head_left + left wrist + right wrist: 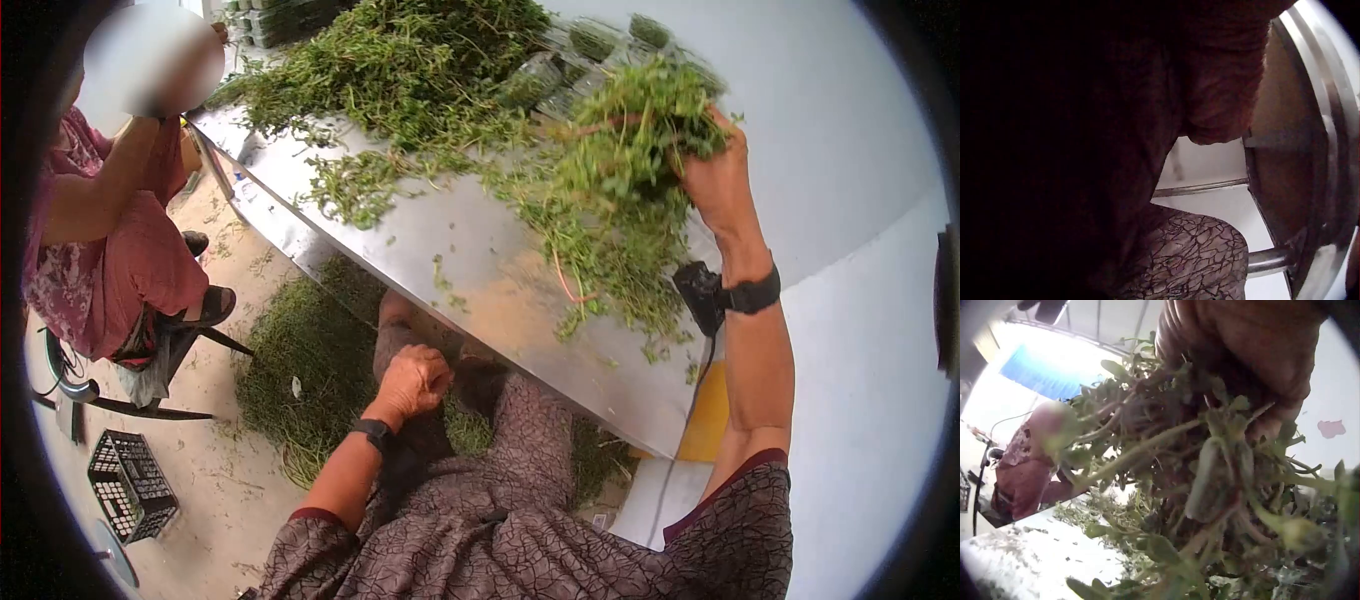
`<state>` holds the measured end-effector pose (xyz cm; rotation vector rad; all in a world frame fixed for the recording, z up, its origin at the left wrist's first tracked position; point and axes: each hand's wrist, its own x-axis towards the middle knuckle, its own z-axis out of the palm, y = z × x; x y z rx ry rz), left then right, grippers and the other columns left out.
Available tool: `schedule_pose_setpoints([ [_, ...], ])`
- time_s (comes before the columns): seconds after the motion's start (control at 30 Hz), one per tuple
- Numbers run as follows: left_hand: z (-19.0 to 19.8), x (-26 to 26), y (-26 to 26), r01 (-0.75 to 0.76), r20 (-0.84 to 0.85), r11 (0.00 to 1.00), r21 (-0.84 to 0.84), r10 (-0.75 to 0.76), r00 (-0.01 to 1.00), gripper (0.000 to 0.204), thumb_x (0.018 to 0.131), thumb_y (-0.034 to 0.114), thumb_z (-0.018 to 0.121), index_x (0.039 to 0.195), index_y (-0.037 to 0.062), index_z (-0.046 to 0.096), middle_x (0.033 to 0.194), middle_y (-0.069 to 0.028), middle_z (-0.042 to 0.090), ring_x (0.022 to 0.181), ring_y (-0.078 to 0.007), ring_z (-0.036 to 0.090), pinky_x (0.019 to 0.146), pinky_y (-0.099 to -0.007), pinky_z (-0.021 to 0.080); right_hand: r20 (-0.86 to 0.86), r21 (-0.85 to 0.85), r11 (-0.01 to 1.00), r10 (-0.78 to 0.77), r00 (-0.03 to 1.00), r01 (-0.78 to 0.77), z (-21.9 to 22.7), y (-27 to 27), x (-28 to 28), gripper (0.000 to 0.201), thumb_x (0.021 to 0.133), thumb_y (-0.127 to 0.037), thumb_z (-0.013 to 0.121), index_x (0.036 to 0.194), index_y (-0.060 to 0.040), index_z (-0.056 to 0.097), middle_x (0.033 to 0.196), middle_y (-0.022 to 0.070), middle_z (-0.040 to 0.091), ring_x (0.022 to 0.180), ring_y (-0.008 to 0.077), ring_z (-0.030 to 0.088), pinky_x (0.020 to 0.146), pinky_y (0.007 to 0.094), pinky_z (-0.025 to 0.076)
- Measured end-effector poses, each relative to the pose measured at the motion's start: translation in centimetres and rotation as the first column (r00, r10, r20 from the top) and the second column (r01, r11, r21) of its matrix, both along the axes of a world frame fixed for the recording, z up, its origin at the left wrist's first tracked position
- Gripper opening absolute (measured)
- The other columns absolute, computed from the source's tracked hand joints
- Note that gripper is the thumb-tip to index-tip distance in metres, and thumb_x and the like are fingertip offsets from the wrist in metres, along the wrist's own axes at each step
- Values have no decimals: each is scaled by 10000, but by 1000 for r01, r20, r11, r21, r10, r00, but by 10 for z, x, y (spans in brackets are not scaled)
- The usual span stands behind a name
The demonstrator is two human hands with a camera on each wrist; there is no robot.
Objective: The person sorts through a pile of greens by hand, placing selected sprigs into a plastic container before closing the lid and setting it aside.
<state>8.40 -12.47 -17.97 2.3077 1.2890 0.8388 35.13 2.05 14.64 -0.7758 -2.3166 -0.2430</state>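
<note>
A bunch of leafy green stems [640, 130] is gripped in my right hand [715, 170], raised above the right part of the metal table [440, 235]. Some of its stems trail toward a loose heap of the same greens [620, 260] just below. In the right wrist view, the fingers [1241, 344] curl over the stems [1147, 450], and the leaves hide the fingertips. My left hand [415, 380] is by the table's near edge, above my lap, its fingers loosely curled with nothing showing in them. The left wrist view is mostly dark.
A large pile of greens [400, 70] covers the table's far side, with clear plastic packs [545, 75] beside it. More greens [300, 360] lie on the floor. A person [120, 220] sits at the left, near a black crate [130, 485]. A black device [700, 295] with a cable is near my right wrist.
</note>
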Motion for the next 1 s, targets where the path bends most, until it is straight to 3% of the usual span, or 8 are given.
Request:
schedule_pose_setpoints([
  [0.03,-1,2,-1,-7,-17,1000,10,7,1000,103,707,121,668,664,58,598,720,-90,585,776,-305,575,716,-417,454,-227,-315,940,-211,951,133,2,-27,-6,304,738,28,658,1033,-42,651,1077,80,654,952,193,619,837,319,485],
  [0.17,1,7,-5,17,-85,1000,-25,-19,996,109,733,154,671,727,51,635,788,-89,605,835,-304,575,757,-422,465,-95,-50,995,-90,991,85,-17,-49,22,353,693,-12,719,1027,-23,604,1048,120,627,967,259,620,874,339,486],
  [0.33,-10,13,-4,16,-135,1000,17,-13,991,92,713,136,675,712,52,639,776,-87,606,822,-299,575,743,-428,459,-2,-8,990,-138,990,138,-54,-58,36,407,671,11,711,1055,-77,607,1107,109,611,989,306,613,848,375,513],
  [0.43,-8,14,-4,29,-136,999,25,-25,990,86,712,132,676,722,53,644,781,-90,607,829,-305,574,745,-442,459,439,-64,935,-288,851,350,-78,-64,34,569,581,131,640,1092,-118,605,1283,80,533,1062,305,561,765,427,531],
  [0.47,-8,13,-6,36,-153,999,-6,-37,988,99,724,146,676,759,57,649,817,-93,608,860,-315,570,766,-454,464,437,-67,935,-286,853,348,-82,-63,35,569,581,131,640,1092,-118,605,1283,80,533,1062,305,561,765,427,531],
  [0.7,-12,12,-7,3,-103,1000,12,-2,995,103,716,138,652,672,65,596,750,-95,571,819,-322,557,728,-454,446,458,-191,861,-346,819,471,-70,-71,41,768,638,135,552,1349,-147,484,1487,164,347,1332,366,380,1038,460,405],
  [0.9,-10,15,-5,-15,-79,997,70,21,997,96,718,132,647,666,67,598,754,-88,582,820,-317,567,742,-438,447,308,-80,957,-243,920,280,-44,-96,28,638,735,-6,588,1353,-119,479,1479,182,350,1349,394,342,1105,458,309],
  [1.0,-12,14,-6,21,-61,997,75,-16,998,102,716,123,636,655,71,573,745,-87,563,813,-322,558,730,-441,445,388,6,973,-215,896,231,-48,-106,5,566,778,-156,653,1324,-115,509,1470,186,361,1348,394,338,1095,478,296],
])
